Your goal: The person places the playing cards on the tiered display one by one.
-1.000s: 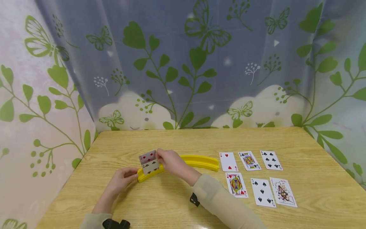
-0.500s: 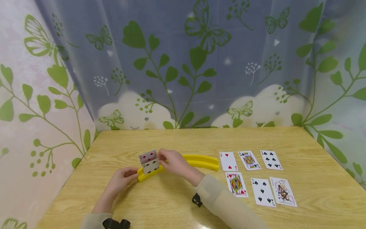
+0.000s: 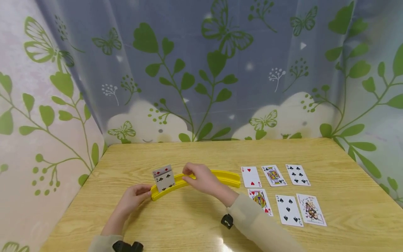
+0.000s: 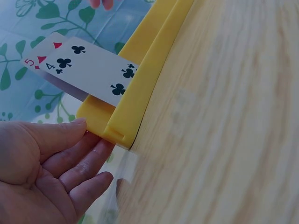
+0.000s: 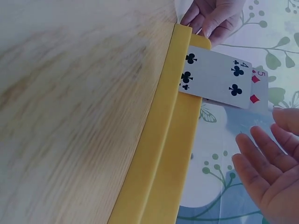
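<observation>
A curved yellow card holder (image 3: 228, 178) lies on the wooden table. Standing in its left part is a four of clubs (image 3: 165, 181), in front of a five of diamonds (image 3: 162, 170) that shows mainly along its top. My left hand (image 3: 133, 197) pinches the holder's left end; in the left wrist view the thumb is at its back edge and fingers (image 4: 96, 156) are underneath. To the right of the two cards, my right hand (image 3: 204, 180) hovers by the holder with relaxed fingers and nothing in them. The right wrist view shows it apart from both cards.
Face-up cards lie in two rows at right: a two of hearts (image 3: 251, 177), a king (image 3: 274, 175) and a six of clubs (image 3: 297, 175) behind; a jack of hearts (image 3: 260, 202), a five of spades (image 3: 289, 210) and a joker (image 3: 311, 210) in front. A patterned curtain (image 3: 195, 87) hangs behind.
My right hand has let go of the four of clubs and moved right. The card now stands in the holder closer against the five of diamonds. My left hand stays put.
</observation>
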The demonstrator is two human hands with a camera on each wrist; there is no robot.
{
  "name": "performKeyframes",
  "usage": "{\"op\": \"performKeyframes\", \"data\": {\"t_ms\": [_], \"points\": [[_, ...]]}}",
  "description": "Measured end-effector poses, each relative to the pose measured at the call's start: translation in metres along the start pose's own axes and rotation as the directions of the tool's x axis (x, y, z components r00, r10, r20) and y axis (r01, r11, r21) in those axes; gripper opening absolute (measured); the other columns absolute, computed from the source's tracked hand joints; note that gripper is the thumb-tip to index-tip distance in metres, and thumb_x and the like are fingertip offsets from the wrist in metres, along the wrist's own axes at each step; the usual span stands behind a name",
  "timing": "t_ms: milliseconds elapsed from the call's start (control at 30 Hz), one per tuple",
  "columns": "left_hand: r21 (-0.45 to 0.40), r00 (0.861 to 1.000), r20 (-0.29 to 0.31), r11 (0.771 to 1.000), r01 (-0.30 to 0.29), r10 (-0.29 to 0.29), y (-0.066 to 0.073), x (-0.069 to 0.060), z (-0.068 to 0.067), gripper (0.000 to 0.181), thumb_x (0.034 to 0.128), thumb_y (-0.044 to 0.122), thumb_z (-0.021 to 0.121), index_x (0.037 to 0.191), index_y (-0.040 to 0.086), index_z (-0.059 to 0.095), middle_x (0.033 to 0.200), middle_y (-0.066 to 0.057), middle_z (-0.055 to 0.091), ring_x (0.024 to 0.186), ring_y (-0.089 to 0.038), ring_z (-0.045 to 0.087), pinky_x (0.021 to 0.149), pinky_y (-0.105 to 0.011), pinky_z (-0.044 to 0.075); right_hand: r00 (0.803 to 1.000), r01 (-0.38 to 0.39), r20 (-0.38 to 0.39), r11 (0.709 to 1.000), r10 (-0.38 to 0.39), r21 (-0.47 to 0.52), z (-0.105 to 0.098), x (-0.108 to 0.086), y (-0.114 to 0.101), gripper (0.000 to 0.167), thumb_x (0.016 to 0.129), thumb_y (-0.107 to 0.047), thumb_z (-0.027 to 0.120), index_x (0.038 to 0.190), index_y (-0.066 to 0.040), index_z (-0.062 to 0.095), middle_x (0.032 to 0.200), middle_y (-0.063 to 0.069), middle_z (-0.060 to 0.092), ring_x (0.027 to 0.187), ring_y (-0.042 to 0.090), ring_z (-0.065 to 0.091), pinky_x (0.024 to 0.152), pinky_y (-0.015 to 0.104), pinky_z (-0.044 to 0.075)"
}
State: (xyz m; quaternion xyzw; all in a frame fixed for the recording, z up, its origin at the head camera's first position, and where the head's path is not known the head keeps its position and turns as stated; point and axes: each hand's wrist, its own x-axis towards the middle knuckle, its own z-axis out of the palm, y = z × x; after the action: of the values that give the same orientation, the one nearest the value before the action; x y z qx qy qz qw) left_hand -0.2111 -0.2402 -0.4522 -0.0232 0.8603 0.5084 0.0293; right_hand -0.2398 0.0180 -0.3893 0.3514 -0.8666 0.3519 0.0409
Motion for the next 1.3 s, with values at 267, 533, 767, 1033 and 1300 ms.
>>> {"op": "performKeyframes", "data": {"t_ms": [267, 533, 767, 1033, 1300], "points": [[-0.015, 1.0, 0.013, 1.0, 0.0, 0.0, 0.003, 0.0, 0.0, 0.023, 0.0856, 0.004, 0.056, 0.106, -0.006, 0.058, 0.105, -0.018, 0.059, 0.095, -0.025, 0.055, 0.082, -0.038, 0.045, 1.0, -0.027, -0.014, 0.999, 0.027, 0.034, -0.013, -0.013, 0.007, 0.014, 0.085, -0.015, 0.059, 0.094, -0.005, 0.057, 0.091, 0.002, 0.06, 0.089, 0.016, 0.057, 0.08, 0.03, 0.046], [-0.013, 1.0, 0.016, 1.0, -0.01, 0.01, 0.003, 0.0, 0.0, 0.023, 0.0858, 0.005, 0.056, 0.106, -0.006, 0.058, 0.105, -0.017, 0.059, 0.096, -0.025, 0.055, 0.082, -0.038, 0.045, 0.997, -0.04, -0.065, 0.998, 0.043, 0.052, -0.026, -0.028, 0.017, 0.014, 0.084, -0.012, 0.061, 0.093, -0.003, 0.057, 0.091, 0.008, 0.061, 0.088, 0.018, 0.057, 0.079, 0.032, 0.046], [-0.006, 1.0, 0.01, 1.0, -0.005, 0.005, 0.003, 0.0, 0.0, 0.023, 0.0859, 0.004, 0.056, 0.107, -0.006, 0.058, 0.105, -0.018, 0.059, 0.096, -0.026, 0.055, 0.081, -0.037, 0.045, 0.992, -0.087, -0.092, 0.996, 0.089, 0.03, -0.041, -0.042, 0.031, 0.012, 0.083, -0.011, 0.061, 0.091, -0.005, 0.057, 0.089, 0.004, 0.061, 0.087, 0.018, 0.057, 0.078, 0.034, 0.047], [0.016, 0.999, 0.001, 0.999, 0.039, -0.039, 0.003, -0.001, 0.001, 0.023, 0.0861, 0.005, 0.056, 0.107, -0.004, 0.058, 0.107, -0.018, 0.058, 0.097, -0.026, 0.054, 0.082, -0.039, 0.045, 0.982, -0.137, -0.126, 0.99, 0.14, 0.028, -0.06, -0.06, 0.049, 0.012, 0.083, -0.01, 0.061, 0.092, -0.004, 0.058, 0.088, 0.003, 0.061, 0.086, 0.02, 0.059, 0.079, 0.037, 0.047], [0.0, 1.0, -0.001, 1.0, 0.023, -0.023, 0.002, -0.001, 0.001, 0.024, 0.0859, 0.004, 0.056, 0.108, -0.005, 0.058, 0.107, -0.019, 0.058, 0.097, -0.026, 0.055, 0.081, -0.037, 0.045, 0.971, -0.168, -0.171, 0.986, 0.169, 0.019, -0.08, -0.078, 0.071, 0.009, 0.084, -0.01, 0.06, 0.089, -0.003, 0.057, 0.086, 0.003, 0.061, 0.083, 0.021, 0.059, 0.074, 0.036, 0.049]]}}
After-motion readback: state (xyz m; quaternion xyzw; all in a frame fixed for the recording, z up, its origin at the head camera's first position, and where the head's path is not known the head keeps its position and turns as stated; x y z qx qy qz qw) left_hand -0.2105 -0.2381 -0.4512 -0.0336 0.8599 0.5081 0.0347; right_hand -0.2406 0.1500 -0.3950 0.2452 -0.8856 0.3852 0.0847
